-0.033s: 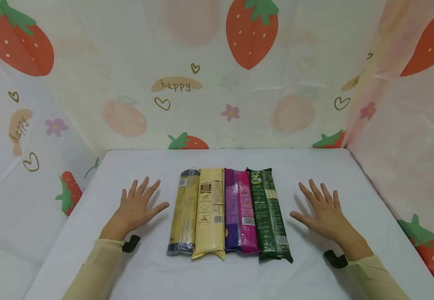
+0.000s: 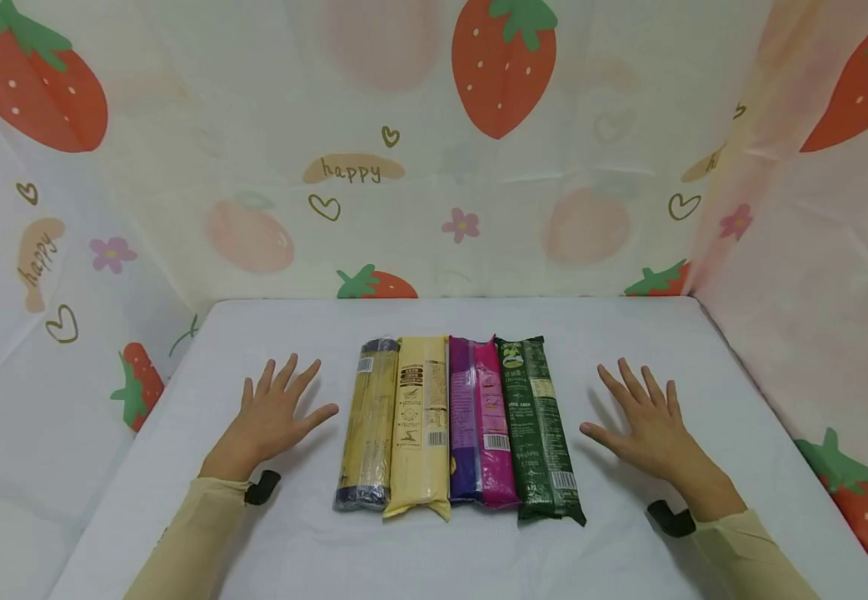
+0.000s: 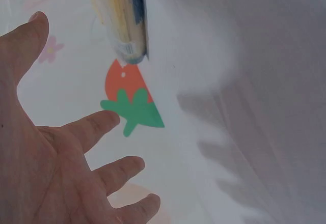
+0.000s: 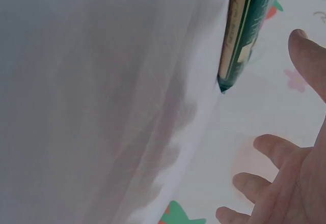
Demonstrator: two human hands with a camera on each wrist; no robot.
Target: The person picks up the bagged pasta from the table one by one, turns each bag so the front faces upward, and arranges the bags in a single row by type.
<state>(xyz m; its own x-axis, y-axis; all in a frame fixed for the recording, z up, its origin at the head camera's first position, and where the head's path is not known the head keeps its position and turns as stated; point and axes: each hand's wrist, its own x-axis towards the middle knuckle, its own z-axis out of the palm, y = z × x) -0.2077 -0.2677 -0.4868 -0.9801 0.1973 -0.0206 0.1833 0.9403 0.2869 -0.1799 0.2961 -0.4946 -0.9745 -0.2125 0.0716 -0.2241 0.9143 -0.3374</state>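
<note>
Four long packs lie side by side on the white table, lengthwise away from me. Leftmost is a clear-wrapped pack of dry noodles (image 2: 369, 421) with dark bands at its ends. Beside it come a cream packet (image 2: 419, 450), a purple and pink packet (image 2: 482, 417) and a dark green packet (image 2: 535, 433). My left hand (image 2: 269, 421), fingers spread, hovers left of the noodle pack, apart from it. To the right of the green packet, my right hand (image 2: 651, 429) is also spread and holds nothing. Each wrist view shows only the nearest pack, partly cut off.
White cloth covers the table (image 2: 479, 558). Behind it and along both sides stand hanging sheets (image 2: 254, 100) printed with strawberries, hearts and flowers. A small black device sits at each wrist, the left one (image 2: 262, 488) and the right one (image 2: 671, 518), by the beige sleeves.
</note>
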